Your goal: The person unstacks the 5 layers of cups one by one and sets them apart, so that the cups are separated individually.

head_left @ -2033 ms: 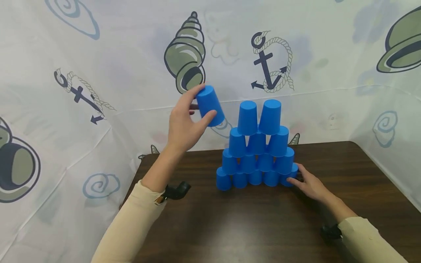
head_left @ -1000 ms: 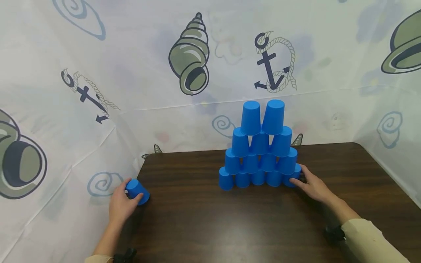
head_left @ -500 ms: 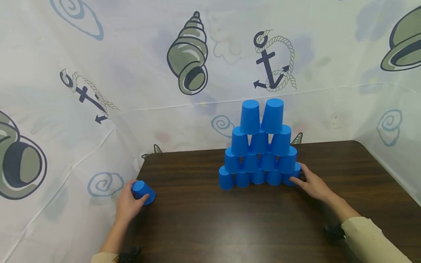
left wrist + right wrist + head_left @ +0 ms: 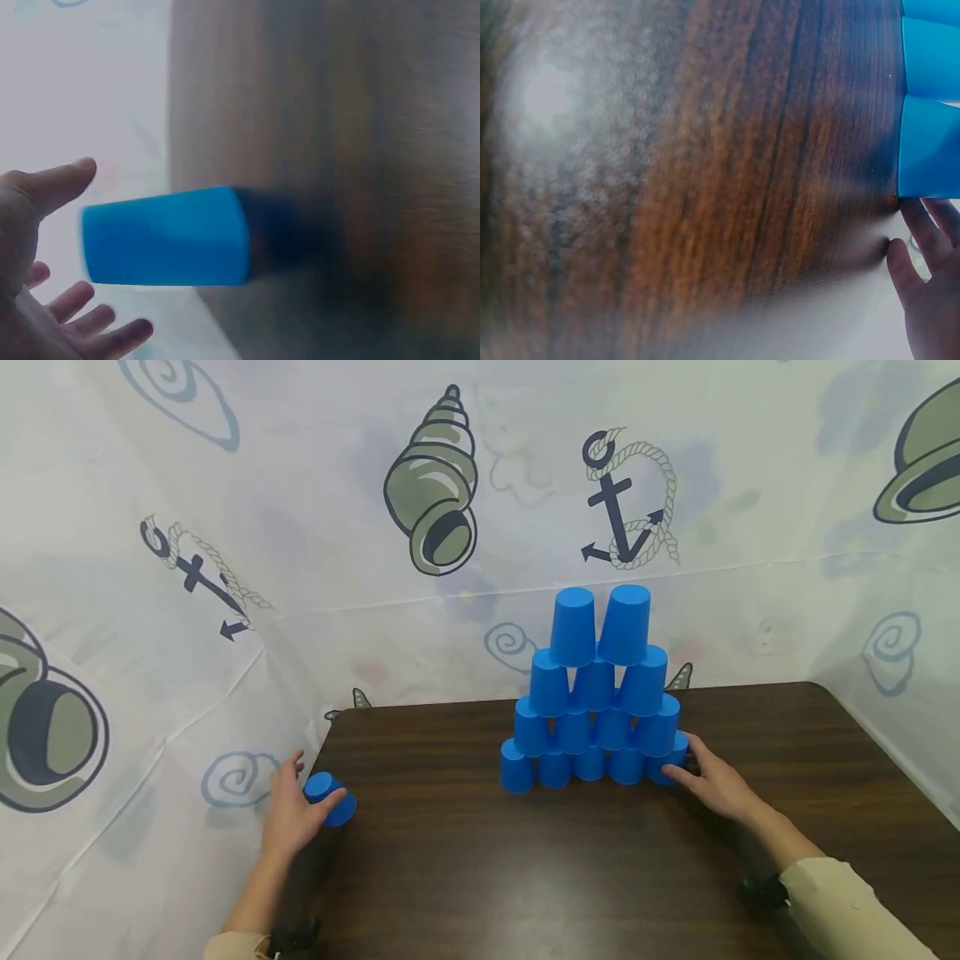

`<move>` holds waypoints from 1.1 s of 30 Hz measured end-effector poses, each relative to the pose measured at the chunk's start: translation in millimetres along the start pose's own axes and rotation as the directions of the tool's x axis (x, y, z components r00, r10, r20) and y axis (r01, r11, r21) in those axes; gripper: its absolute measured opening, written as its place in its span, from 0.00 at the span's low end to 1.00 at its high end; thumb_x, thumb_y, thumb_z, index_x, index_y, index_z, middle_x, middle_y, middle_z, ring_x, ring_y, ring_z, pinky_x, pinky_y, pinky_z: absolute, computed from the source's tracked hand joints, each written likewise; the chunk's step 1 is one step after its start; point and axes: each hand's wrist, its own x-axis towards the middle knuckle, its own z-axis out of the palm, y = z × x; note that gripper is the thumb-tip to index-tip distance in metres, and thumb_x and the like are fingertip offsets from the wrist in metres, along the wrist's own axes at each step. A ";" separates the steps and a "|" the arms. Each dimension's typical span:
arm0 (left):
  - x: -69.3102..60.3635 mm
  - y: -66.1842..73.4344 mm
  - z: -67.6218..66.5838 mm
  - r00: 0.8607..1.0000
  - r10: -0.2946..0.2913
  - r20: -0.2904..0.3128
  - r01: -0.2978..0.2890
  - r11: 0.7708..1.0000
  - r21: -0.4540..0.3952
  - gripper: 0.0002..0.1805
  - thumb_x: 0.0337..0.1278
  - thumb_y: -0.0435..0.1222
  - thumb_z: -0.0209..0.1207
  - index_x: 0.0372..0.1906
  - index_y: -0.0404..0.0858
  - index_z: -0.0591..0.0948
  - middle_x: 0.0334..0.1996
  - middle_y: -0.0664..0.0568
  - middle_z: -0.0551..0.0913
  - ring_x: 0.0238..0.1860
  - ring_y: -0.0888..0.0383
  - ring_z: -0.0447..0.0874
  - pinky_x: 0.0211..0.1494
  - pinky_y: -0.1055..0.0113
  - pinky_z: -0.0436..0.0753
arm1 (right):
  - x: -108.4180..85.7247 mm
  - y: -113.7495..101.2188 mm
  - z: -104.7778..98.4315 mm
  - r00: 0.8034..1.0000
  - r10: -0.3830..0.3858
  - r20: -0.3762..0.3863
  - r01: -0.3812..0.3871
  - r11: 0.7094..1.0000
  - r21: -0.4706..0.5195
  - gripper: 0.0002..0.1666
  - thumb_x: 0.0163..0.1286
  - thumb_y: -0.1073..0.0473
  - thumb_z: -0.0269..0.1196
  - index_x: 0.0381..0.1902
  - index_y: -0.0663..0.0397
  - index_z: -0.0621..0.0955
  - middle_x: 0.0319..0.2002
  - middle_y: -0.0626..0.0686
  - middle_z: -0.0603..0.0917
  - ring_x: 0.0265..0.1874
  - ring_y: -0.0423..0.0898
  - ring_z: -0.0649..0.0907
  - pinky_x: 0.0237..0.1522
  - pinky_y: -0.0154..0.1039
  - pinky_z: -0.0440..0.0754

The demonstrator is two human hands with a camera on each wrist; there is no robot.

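On the table's left side a single blue plastic cup [image 4: 318,785] stands upside down. My left hand [image 4: 288,818] is beside it with spread fingers. In the left wrist view a gap shows between the thumb and this cup [image 4: 165,238]. Toward the right, several upside-down blue cups form a stacked pyramid [image 4: 592,685], with two cups on the top row. My right hand [image 4: 716,781] is at the bottom row's right-end cup [image 4: 654,770], fingers loosely extended around its side. In the right wrist view its fingertips reach this cup's side [image 4: 934,150], with the thumb apart.
The dark wood-grain table [image 4: 525,868] spans the space between both hands. Behind it hangs a pale cloth [image 4: 315,485] printed with shells and anchors, which also covers the left and right sides. Black wrist cameras sit at both sleeves.
My left hand has carried the cup from beside the pyramid's top down to the table's left side. It has now let go, fingers spreading. The right hand and pyramid stay put.
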 end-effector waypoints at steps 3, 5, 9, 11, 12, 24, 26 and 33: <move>9.0 14.5 -6.4 0.987 0.104 -0.121 -0.106 0.994 -0.010 0.53 0.43 0.40 0.76 0.71 0.30 0.59 0.59 0.28 0.66 0.58 0.33 0.65 0.57 0.37 0.69 | 0.3 0.9 -1.2 1.000 -0.005 -0.002 0.005 1.000 0.000 0.47 0.74 0.40 0.55 0.75 0.59 0.50 0.68 0.73 0.63 0.62 0.76 0.67 0.55 0.74 0.66; 14.6 27.2 -10.7 0.963 0.179 -0.200 -0.186 0.982 -0.020 0.51 0.42 0.39 0.76 0.71 0.31 0.61 0.59 0.30 0.67 0.58 0.35 0.65 0.57 0.39 0.69 | 0.3 1.5 -2.1 1.000 -0.003 -0.001 0.003 1.000 -0.005 0.46 0.74 0.40 0.54 0.75 0.60 0.50 0.67 0.74 0.63 0.62 0.76 0.67 0.55 0.74 0.66; 27.3 60.5 -16.4 0.892 0.334 -0.306 -0.364 0.930 -0.044 0.45 0.45 0.36 0.73 0.70 0.32 0.65 0.59 0.32 0.69 0.59 0.38 0.66 0.59 0.43 0.68 | -0.1 2.5 -3.0 1.000 0.011 0.002 -0.011 1.000 -0.015 0.47 0.74 0.39 0.54 0.75 0.60 0.50 0.67 0.74 0.63 0.63 0.75 0.67 0.55 0.74 0.66; 33.0 81.1 -17.6 0.855 0.401 -0.328 -0.439 0.897 -0.049 0.42 0.48 0.36 0.71 0.70 0.33 0.66 0.60 0.35 0.70 0.60 0.40 0.66 0.61 0.46 0.67 | -0.4 2.6 -3.1 1.000 0.016 0.003 -0.016 1.000 -0.014 0.47 0.74 0.38 0.54 0.75 0.60 0.50 0.68 0.74 0.63 0.63 0.75 0.66 0.55 0.74 0.65; 35.3 92.3 -17.9 0.841 0.426 -0.333 -0.469 0.881 -0.058 0.41 0.49 0.35 0.70 0.70 0.33 0.66 0.60 0.36 0.71 0.61 0.41 0.67 0.62 0.48 0.68 | -0.5 2.0 -3.1 1.000 0.014 0.005 -0.014 1.000 -0.012 0.47 0.74 0.38 0.54 0.76 0.60 0.50 0.68 0.74 0.62 0.63 0.76 0.66 0.55 0.74 0.65; 49.0 224.0 1.9 0.818 0.559 -0.134 -0.559 0.722 -0.408 0.35 0.59 0.35 0.66 0.70 0.45 0.67 0.60 0.47 0.72 0.58 0.47 0.75 0.52 0.45 0.80 | 0.4 -2.0 0.7 1.000 -0.007 0.006 0.007 1.000 0.003 0.46 0.74 0.41 0.54 0.75 0.61 0.51 0.67 0.74 0.64 0.62 0.75 0.67 0.55 0.73 0.67; 50.2 244.6 5.9 0.796 0.601 -0.075 -0.576 0.713 -0.399 0.36 0.59 0.37 0.66 0.71 0.45 0.65 0.61 0.48 0.71 0.58 0.49 0.75 0.53 0.49 0.80 | 0.1 -1.7 0.8 1.000 -0.010 0.003 0.010 1.000 0.004 0.45 0.74 0.41 0.54 0.75 0.61 0.51 0.67 0.74 0.64 0.63 0.75 0.67 0.55 0.73 0.67; 56.1 311.5 17.2 0.742 0.665 0.080 -0.619 0.726 -0.300 0.40 0.62 0.48 0.62 0.75 0.48 0.58 0.67 0.50 0.68 0.60 0.56 0.73 0.56 0.58 0.80 | -0.6 0.0 -1.0 1.000 -0.013 -0.003 0.013 1.000 0.006 0.45 0.75 0.41 0.54 0.75 0.61 0.51 0.67 0.74 0.64 0.63 0.75 0.67 0.55 0.74 0.67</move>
